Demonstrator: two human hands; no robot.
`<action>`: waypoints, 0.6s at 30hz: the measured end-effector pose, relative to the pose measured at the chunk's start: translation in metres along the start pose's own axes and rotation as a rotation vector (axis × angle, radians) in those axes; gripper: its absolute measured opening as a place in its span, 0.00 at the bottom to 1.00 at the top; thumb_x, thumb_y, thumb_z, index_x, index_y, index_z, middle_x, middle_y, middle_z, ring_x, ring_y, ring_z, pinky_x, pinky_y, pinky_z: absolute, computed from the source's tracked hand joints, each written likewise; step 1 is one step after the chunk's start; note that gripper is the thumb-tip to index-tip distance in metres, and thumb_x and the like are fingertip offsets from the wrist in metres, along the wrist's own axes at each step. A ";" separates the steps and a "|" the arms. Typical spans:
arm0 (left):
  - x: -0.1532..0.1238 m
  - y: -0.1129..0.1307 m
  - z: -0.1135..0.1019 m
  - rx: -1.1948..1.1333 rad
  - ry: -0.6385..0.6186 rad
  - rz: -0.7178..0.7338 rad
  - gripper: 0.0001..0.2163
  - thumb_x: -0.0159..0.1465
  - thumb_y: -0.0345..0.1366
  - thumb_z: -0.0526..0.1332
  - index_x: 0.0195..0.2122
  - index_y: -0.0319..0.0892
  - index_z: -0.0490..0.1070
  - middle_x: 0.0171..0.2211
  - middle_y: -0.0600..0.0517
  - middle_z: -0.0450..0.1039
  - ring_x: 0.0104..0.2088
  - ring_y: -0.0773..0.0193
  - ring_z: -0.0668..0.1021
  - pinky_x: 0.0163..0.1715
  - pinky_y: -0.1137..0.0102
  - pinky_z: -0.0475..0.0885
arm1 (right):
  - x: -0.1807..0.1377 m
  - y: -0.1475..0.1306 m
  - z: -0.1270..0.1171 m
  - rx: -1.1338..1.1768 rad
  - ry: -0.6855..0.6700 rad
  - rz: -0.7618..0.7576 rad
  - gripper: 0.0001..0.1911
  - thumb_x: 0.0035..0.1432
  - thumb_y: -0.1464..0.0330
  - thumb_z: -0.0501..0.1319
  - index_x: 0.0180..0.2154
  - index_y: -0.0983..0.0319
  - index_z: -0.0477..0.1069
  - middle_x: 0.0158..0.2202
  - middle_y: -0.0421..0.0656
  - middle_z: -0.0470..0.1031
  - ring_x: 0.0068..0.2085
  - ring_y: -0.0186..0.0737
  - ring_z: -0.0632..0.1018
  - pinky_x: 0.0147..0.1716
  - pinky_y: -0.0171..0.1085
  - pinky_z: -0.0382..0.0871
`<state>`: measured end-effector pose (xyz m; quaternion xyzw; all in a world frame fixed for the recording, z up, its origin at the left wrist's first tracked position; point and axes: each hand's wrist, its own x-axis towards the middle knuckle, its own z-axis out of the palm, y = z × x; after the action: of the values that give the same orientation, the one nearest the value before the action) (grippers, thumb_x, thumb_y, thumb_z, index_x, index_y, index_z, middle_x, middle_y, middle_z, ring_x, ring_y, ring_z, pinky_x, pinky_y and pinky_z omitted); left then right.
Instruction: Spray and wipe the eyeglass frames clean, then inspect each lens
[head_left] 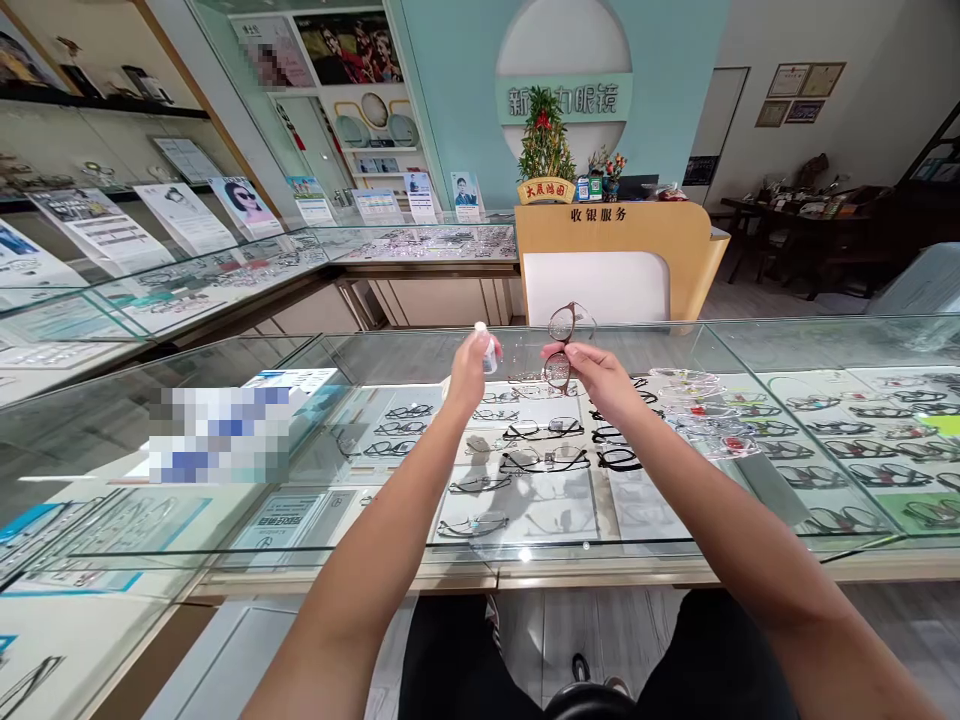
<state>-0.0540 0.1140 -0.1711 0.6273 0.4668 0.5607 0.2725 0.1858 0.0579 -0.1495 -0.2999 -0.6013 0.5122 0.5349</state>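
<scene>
My left hand [466, 372] is closed around a small white bottle [489, 350], its top pointing toward the glasses. My right hand [596, 375] pinches a pair of brown-framed glasses [564, 345], held upright on edge with one lens above the other. Both hands hover above a glass display counter [375, 350], a short gap between them. Under the glass lie rows of spectacle frames [544, 445].
A wooden cashier desk [611, 255] with a potted plant stands beyond the counter. More glass showcases [225, 270] run along the left. A stack of clear trays [697, 410] sits on the counter at my right. Dark table and chairs [814, 225] stand far right.
</scene>
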 end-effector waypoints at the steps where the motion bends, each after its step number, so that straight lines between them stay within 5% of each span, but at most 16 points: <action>1: 0.007 -0.008 -0.006 0.080 0.058 -0.054 0.18 0.72 0.55 0.52 0.36 0.47 0.70 0.38 0.49 0.75 0.36 0.57 0.74 0.39 0.63 0.70 | 0.000 0.000 0.000 0.012 0.000 0.000 0.26 0.64 0.41 0.68 0.45 0.55 0.87 0.52 0.46 0.86 0.55 0.50 0.82 0.51 0.45 0.79; 6: 0.025 -0.045 -0.028 0.256 0.140 -0.164 0.12 0.67 0.44 0.60 0.49 0.46 0.71 0.49 0.46 0.77 0.45 0.55 0.78 0.47 0.63 0.73 | -0.001 0.001 -0.001 0.028 -0.003 -0.003 0.23 0.65 0.44 0.69 0.45 0.55 0.87 0.51 0.45 0.86 0.53 0.49 0.82 0.50 0.44 0.78; 18: 0.023 -0.069 -0.033 0.459 -0.059 -0.215 0.16 0.59 0.42 0.71 0.47 0.44 0.80 0.50 0.45 0.86 0.52 0.49 0.84 0.53 0.61 0.72 | 0.001 0.005 -0.003 0.040 -0.012 -0.010 0.21 0.67 0.46 0.68 0.44 0.54 0.87 0.52 0.44 0.86 0.55 0.49 0.82 0.52 0.44 0.76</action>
<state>-0.1067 0.1572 -0.2130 0.6356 0.6376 0.3895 0.1944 0.1877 0.0610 -0.1540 -0.2830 -0.5958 0.5231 0.5397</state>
